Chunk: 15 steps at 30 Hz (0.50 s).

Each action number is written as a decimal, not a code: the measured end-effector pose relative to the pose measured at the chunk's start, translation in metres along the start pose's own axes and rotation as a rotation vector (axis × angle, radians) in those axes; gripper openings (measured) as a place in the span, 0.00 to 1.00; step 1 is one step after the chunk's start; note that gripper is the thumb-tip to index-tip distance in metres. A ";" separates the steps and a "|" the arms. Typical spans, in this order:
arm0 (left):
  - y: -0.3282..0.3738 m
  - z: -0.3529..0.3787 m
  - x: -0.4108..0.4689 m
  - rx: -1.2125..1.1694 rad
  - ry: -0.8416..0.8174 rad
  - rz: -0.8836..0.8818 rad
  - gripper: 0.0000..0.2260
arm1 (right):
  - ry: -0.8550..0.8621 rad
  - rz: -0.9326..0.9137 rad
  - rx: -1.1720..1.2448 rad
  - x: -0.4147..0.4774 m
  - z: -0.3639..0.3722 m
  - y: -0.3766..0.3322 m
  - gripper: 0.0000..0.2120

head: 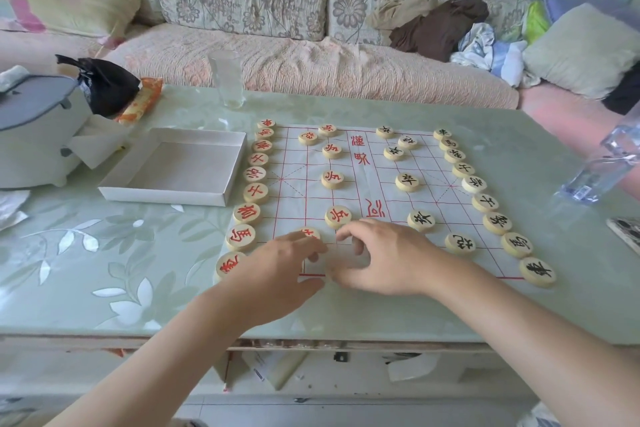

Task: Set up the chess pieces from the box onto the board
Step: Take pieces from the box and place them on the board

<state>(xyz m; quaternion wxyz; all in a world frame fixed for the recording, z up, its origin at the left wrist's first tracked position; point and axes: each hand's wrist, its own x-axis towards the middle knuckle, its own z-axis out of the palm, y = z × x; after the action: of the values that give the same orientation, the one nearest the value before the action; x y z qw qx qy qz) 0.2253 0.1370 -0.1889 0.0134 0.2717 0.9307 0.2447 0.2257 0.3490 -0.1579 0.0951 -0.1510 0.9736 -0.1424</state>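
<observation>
A paper chess board lies on the table, with round wooden pieces on it. Red-lettered pieces line its left edge and black-lettered pieces its right edge. More of both stand on the grid, among them a red piece. My left hand reaches over the near left corner, its fingertips touching a red piece. My right hand hovers beside it over the near edge with loosely curled fingers. I see no piece in it. The white box left of the board is empty.
A grey-lidded white appliance, a black bag and tissues stand at the table's left. A glass stands behind the board. At the right are a clear plastic bottle and a phone. A sofa runs behind.
</observation>
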 end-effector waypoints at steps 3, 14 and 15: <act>-0.005 -0.012 0.003 0.006 0.048 -0.040 0.14 | 0.163 0.046 0.112 0.007 -0.010 0.009 0.17; -0.021 -0.024 0.030 0.075 0.062 -0.086 0.24 | 0.131 0.045 0.104 0.056 0.001 0.022 0.29; -0.021 -0.023 0.031 0.084 0.055 -0.080 0.24 | 0.140 0.038 0.105 0.058 0.001 0.022 0.28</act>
<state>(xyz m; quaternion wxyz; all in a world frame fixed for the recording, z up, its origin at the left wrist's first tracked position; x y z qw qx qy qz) 0.1845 0.1269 -0.1749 -0.0139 0.2277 0.9503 0.2119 0.1655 0.3504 -0.1740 0.0373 -0.1170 0.9718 -0.2015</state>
